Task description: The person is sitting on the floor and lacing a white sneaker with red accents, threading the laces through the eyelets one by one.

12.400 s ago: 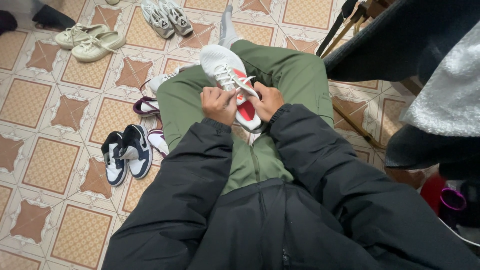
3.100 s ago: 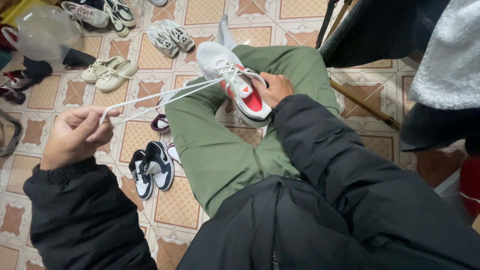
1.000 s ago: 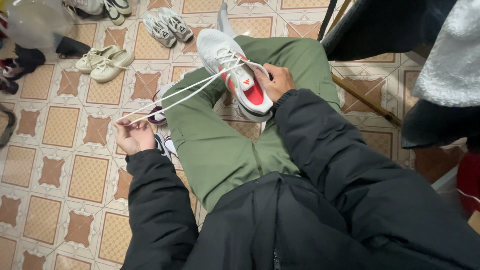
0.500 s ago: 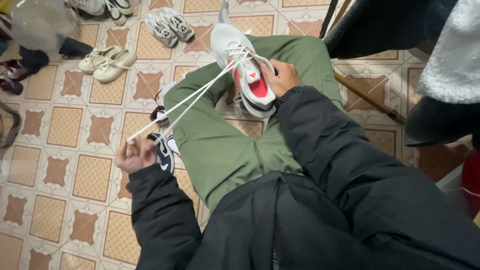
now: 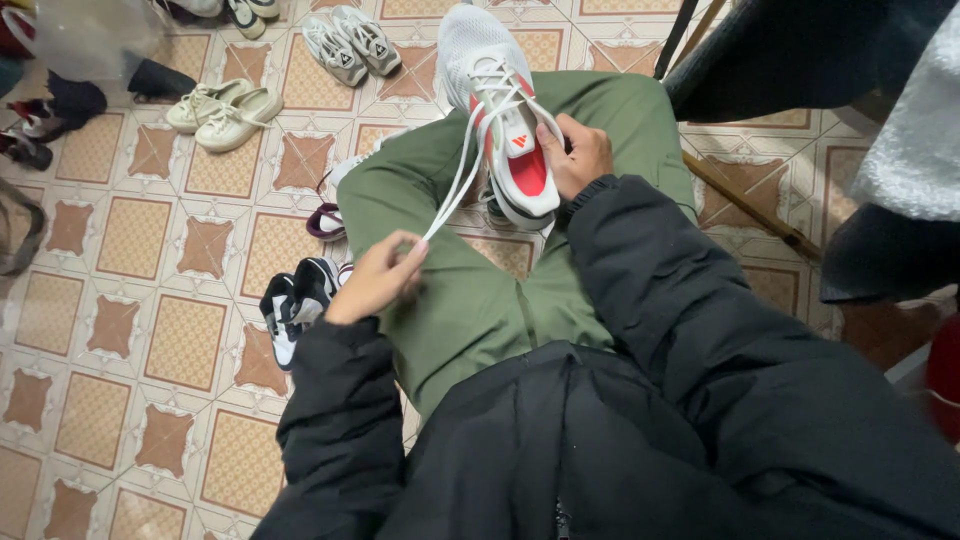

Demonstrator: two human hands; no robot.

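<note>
The light, soft-sided shoe (image 5: 505, 130) lies on the green lap, the right hand (image 5: 575, 155) gripping its side with curled fingers, while the left hand (image 5: 378, 278) pinches the limp white lace (image 5: 455, 185), best held near its end.

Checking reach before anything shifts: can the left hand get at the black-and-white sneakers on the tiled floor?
Probably yes: the left hand is right beside the black-and-white sneakers, nothing between, though it holds the white shoelace.
</note>
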